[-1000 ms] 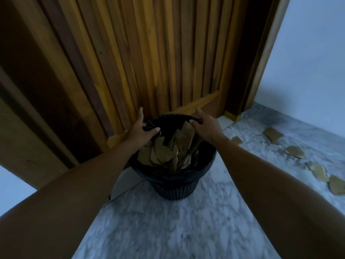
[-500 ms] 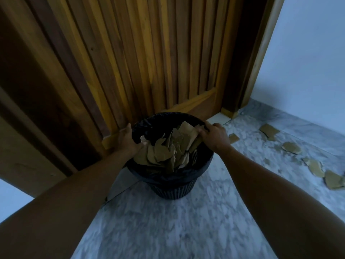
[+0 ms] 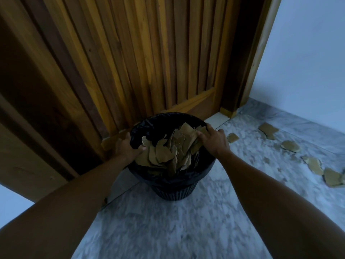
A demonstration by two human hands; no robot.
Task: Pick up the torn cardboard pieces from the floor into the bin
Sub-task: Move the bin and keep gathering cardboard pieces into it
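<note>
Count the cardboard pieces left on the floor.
5 clear pieces, all right of the bin: one beside the right hand, one near the wall, then three trailing toward the frame edge. Small scraps and pieces out of frame may be missed.

The single head-worn camera looked forward and steeply down, close above the round black plastic bin point(image 3: 173, 186) on the floor.
</note>
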